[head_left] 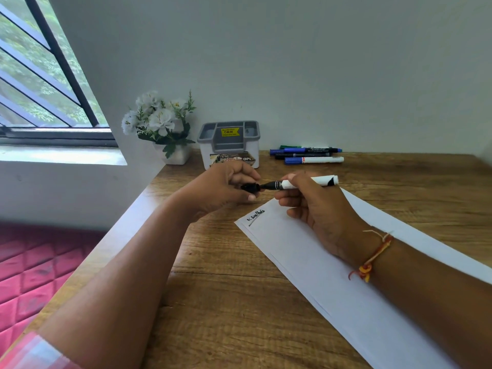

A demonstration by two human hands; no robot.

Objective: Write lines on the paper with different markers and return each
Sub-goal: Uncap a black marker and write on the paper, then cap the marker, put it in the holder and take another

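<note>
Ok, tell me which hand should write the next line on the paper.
Right. The right hand has its grip on the marker, by the white barrel, just above the paper. The left hand only pinches the black cap, off the sheet.

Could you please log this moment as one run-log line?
left hand: holds cap | right hand: holds marker | cap at tip | paper: one line written

open tabletop (226, 302) left of paper (332, 283), back edge blocked — flowers (159, 121), grey organiser (229, 143), loose markers (308, 155), wall (292, 62) behind
</note>
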